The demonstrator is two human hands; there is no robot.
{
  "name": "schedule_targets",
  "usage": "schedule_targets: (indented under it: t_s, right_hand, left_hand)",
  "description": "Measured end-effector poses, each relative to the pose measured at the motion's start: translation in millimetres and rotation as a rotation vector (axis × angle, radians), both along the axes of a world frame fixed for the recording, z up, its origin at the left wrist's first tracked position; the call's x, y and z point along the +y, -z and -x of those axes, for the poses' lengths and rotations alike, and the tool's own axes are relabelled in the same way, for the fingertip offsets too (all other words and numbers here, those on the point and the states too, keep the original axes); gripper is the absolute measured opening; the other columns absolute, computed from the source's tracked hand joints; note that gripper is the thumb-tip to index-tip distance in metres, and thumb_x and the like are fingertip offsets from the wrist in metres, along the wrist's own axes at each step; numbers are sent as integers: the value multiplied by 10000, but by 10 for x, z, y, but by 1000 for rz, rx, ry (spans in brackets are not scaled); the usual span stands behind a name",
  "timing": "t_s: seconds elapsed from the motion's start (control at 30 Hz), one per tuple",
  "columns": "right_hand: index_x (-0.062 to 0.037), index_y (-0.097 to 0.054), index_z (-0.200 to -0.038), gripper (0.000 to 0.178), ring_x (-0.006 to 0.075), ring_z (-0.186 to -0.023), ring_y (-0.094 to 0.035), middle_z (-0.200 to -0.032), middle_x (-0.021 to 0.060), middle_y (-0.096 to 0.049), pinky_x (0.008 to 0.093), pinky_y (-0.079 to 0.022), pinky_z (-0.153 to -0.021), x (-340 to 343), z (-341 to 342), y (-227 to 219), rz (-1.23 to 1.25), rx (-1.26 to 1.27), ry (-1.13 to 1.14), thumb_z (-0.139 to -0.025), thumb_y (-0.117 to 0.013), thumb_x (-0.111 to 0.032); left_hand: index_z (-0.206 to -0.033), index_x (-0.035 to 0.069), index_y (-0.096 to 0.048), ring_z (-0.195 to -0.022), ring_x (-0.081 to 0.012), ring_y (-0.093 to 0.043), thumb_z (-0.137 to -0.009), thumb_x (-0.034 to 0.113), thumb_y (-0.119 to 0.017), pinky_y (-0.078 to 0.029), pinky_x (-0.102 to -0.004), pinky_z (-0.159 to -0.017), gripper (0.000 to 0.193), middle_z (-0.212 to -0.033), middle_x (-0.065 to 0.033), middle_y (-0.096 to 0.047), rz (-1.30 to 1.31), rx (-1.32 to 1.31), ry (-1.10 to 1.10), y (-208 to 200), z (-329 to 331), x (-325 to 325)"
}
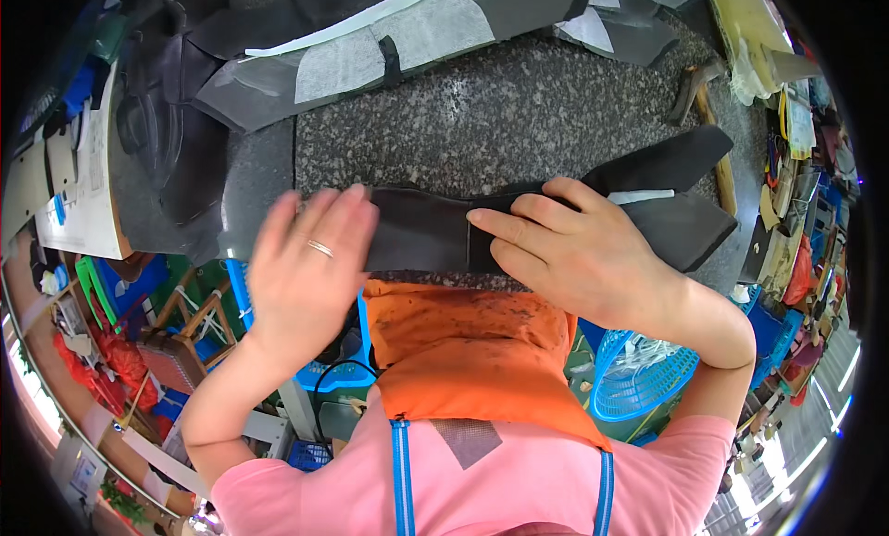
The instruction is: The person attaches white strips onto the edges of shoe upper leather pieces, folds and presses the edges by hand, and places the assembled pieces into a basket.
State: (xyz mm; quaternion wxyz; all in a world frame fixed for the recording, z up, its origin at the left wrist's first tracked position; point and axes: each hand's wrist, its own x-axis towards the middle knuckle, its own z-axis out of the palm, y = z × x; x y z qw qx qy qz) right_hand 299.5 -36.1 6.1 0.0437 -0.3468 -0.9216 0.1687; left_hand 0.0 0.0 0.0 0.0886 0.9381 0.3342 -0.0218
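Observation:
A long black piece of leather-like material (417, 229) lies along the near edge of the speckled stone worktop (463, 129), with a seam line across its middle. At its right end it splits into two flaps, and a narrow white strip (641, 196) shows between them. My left hand (310, 268), slightly blurred and wearing a ring, is at the piece's left end with fingers stretched out. My right hand (574, 249) rests flat on the piece right of the seam, fingers spread. What lies beneath both palms is hidden.
More black pieces with white backing patches (398, 50) lie along the far side, and dark pieces (176, 129) are heaped at the left. A hammer-like tool (694, 90) sits at the far right. Below the worktop's right side is a blue plastic basket (639, 379).

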Motion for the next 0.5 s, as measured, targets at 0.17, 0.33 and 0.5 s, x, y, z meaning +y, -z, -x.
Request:
schedule_targets:
  t_s: [0.17,0.33,0.5]
  right_hand:
    - [-66,-632,-885,200,205,-919,-589,-1059,76,-682,359,-446,-953,78,31,53,-83,125,28,-728,-638,-190]
    - [-77,-682,-883,346,225,-912,-624,-902,34,-658,384,-505,-831,-224,-149,-394,-519,269,214,-578,-682,-241]
    - [-83,-673,-1042,386,229,-1050,-576,-1095,53,-602,373,-478,-897,-362,-572,-261,-328,-262,359,-687,-676,-234]
  left_hand:
    - [-1394,64,-510,-1256,-370,-526,-660,204,-849,-322,-523,-1116,821,-1374,-164,-541,-108,-134,-238,-332,-479,-154]
    - [-1320,48,-569,-1077,-329,-584,-671,127,-831,-454,-438,-966,704,-1266,-164,-556,346,-766,-334,324,-1134,-382]
    - [-1076,24,-691,-906,-300,-616,-710,56,-782,-493,-419,-825,378,-1068,-107,-682,233,-716,-149,367,-1208,-301]
